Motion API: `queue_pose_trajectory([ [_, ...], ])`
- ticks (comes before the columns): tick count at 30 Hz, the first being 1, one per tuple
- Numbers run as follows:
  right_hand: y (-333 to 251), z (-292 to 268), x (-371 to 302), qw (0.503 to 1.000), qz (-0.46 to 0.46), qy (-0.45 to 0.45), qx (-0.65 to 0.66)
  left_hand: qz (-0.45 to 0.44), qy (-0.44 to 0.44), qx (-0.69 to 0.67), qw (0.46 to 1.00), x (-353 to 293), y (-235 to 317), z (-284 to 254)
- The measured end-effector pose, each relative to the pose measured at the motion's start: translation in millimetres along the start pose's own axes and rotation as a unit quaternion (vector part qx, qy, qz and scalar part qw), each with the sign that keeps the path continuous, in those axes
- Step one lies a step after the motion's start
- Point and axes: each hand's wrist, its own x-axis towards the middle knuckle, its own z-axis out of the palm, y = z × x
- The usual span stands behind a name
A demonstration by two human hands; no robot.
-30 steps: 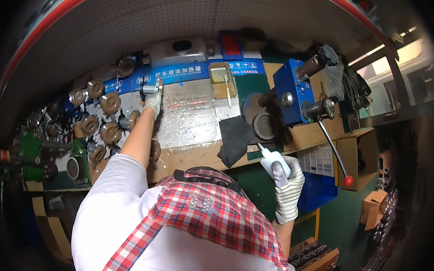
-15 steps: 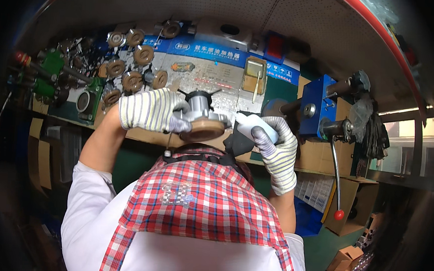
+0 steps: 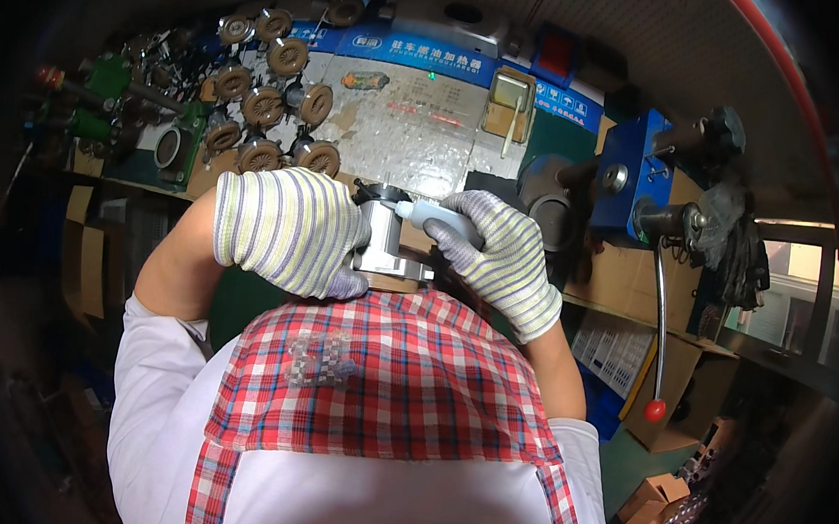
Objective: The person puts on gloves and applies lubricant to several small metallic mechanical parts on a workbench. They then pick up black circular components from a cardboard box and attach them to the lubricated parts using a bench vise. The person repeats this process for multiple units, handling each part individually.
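Observation:
My left hand (image 3: pixel 292 230), in a striped knit glove, is closed round the side of a blower motor (image 3: pixel 379 238). The motor has a silver cylindrical body, a black top end and a brown wheel at its bottom, close to my checked apron. My right hand (image 3: pixel 501 257), gloved alike, grips a small whitish squeeze bottle (image 3: pixel 427 213) that lies tilted, nozzle to the left. Its tip is at the motor's black top end; whether it touches, I cannot tell.
Several similar motors with brown wheels (image 3: pixel 263 106) stand at the bench's left. A tray with a brush (image 3: pixel 509 104) lies at the back. To the right is a blue press (image 3: pixel 627 174) with a long red-knobbed lever (image 3: pixel 654 411); a green press (image 3: pixel 112 109) is far left.
The bottle has moved left, from beside the motor to its top end. The motor has come nearer to my apron, and the view has shifted a little.

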Motion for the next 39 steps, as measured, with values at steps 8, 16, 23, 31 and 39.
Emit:
queue_pose_trajectory([
  [8, -6.1, -2.6, -2.6, 0.999, -0.014, 0.018, -0.031, -0.025, -0.025, -0.027, 0.999, -1.1, -0.6, -3.0],
  [16, -5.2, 8.5, -4.2, 0.998, 0.058, -0.004, -0.008, -0.027, -0.011, -0.074, 0.997, -14.9, -28.1, 6.9],
  [23, -3.2, 7.8, -7.0, 0.986, 0.134, 0.081, 0.055, -0.128, -0.063, -0.431, 0.891, -3.5, -110.9, 11.9],
  [31, 3.9, 22.5, -18.5, 0.841, 0.320, 0.258, 0.352, -0.118, 0.296, -0.678, 0.662, 131.9, -263.9, 152.8],
  [39, 46.2, 72.6, 3.4, 0.608, 0.280, 0.288, 0.684, -0.315, 0.307, -0.658, 0.611, 173.9, -320.1, 239.5],
])
